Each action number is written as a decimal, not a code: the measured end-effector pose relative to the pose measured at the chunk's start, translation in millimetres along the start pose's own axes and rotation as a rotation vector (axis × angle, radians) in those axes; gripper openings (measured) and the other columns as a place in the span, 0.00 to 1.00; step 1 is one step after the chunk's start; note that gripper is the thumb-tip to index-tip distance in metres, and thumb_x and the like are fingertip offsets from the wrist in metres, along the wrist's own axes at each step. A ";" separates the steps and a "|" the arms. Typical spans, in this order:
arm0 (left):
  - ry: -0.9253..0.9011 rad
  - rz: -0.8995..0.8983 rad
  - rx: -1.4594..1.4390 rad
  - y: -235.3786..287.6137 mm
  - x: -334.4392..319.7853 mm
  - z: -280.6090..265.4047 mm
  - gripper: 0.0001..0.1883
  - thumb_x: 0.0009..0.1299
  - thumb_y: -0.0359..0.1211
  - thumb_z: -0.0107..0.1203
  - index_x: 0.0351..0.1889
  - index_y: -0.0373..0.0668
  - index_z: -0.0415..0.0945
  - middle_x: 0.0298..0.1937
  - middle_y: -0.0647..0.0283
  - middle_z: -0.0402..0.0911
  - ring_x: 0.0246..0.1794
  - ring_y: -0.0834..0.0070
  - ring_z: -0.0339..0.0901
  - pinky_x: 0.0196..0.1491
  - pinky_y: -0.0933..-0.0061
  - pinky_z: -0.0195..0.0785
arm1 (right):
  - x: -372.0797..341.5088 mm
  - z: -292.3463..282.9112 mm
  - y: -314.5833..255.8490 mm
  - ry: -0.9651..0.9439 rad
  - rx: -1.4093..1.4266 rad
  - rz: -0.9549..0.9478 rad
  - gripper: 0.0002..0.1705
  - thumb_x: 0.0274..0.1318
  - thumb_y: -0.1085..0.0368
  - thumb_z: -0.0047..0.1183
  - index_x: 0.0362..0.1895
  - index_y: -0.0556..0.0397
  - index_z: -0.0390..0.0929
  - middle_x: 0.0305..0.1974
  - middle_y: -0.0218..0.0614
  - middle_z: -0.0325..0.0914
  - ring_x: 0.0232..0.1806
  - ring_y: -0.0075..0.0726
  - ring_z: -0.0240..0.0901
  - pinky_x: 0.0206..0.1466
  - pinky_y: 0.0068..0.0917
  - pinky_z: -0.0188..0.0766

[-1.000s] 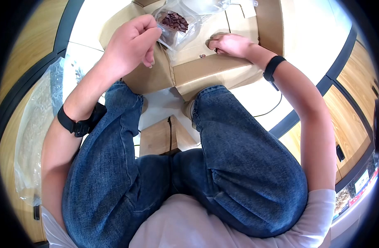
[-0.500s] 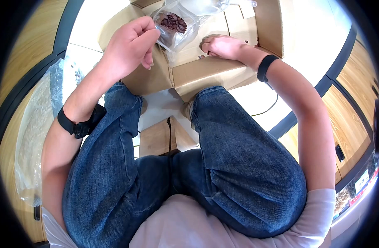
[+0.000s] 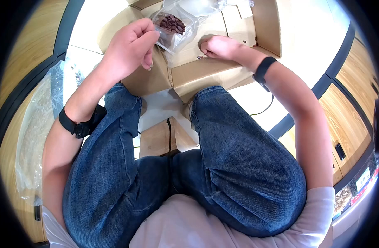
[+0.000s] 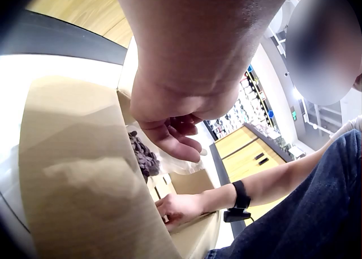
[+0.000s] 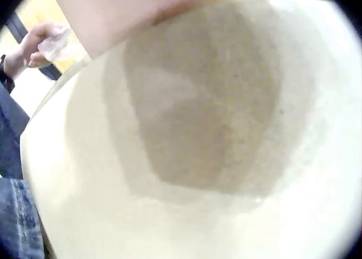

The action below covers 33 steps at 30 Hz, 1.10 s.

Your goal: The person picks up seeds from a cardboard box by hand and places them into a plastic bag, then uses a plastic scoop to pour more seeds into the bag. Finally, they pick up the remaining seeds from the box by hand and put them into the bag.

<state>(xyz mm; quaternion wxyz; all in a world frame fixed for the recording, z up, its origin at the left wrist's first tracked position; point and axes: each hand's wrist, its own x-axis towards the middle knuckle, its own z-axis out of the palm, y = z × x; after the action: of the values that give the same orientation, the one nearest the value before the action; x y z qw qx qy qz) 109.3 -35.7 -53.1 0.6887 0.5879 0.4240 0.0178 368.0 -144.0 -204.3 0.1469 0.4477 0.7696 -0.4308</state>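
At the upper left of the head view, my left hand [image 3: 131, 47] pinches the edge of a clear plastic bag [image 3: 185, 33]. Inside the bag lies a heap of flat, dark red-brown seed-like pieces [image 3: 171, 24]. The right wrist view also shows that hand [image 5: 35, 47] gripping clear plastic. My right hand [image 3: 219, 46] is down inside a cardboard box [image 3: 214, 70], its fingers bent toward the bottom. Several similar loose pieces [image 3: 200, 57] lie around it. Its fingertips are hidden, so I cannot tell whether they hold a piece.
The bag rests inside the open box, whose front flap [image 3: 148, 76] folds out toward my knees. Two loose pieces [image 3: 244, 41] lie by the box's right wall [image 3: 267, 27]. A wooden block [image 3: 166, 136] stands between my legs. A large clear plastic sheet [image 3: 36, 136] lies at the left.
My right hand has slid left across the box bottom toward the bag, uncovering loose pieces near the right wall, and its fingers have curled in. The left hand has kept its place at the bag.
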 end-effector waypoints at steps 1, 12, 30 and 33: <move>0.004 0.005 0.006 0.2 -0.2 -0.9 0.12 0.74 0.34 0.47 0.28 0.43 0.64 0.17 0.70 0.70 0.14 0.82 0.71 0.19 0.83 0.63 | -5.4 1.0 4.3 0.200 0.138 -0.109 0.04 0.47 0.70 0.56 0.30 0.55 0.76 0.36 0.42 0.78 0.38 0.50 0.75 0.44 0.35 0.73; 0.027 -0.021 0.130 0.1 -5.4 1.4 0.11 0.73 0.37 0.48 0.31 0.41 0.70 0.17 0.66 0.74 0.15 0.81 0.74 0.19 0.80 0.67 | -62.1 -123.7 -121.6 0.896 0.383 -0.017 0.07 0.50 0.69 0.64 0.33 0.55 0.80 0.27 0.32 0.77 0.27 0.26 0.72 0.33 0.23 0.71; 0.290 0.345 0.352 -48.2 -36.8 37.2 0.12 0.70 0.34 0.45 0.33 0.32 0.67 0.22 0.43 0.76 0.25 0.44 0.76 0.31 0.47 0.69 | 5.9 7.4 -8.6 0.515 0.385 0.120 0.12 0.54 0.77 0.49 0.43 0.60 0.77 0.35 0.41 0.80 0.36 0.35 0.79 0.44 0.30 0.74; 0.278 0.276 0.325 -48.6 -41.2 37.8 0.12 0.71 0.35 0.44 0.33 0.32 0.67 0.23 0.43 0.76 0.26 0.43 0.76 0.34 0.46 0.69 | 19.0 15.6 -23.7 0.339 0.467 0.151 0.12 0.53 0.76 0.50 0.43 0.56 0.78 0.38 0.47 0.80 0.41 0.45 0.79 0.47 0.34 0.74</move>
<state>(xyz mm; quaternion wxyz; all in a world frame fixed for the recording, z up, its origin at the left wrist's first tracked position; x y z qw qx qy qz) 82.7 -102.3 -71.9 0.5112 0.7350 0.4278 0.1239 335.6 -151.0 -212.5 -0.0590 0.5908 0.6278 -0.5032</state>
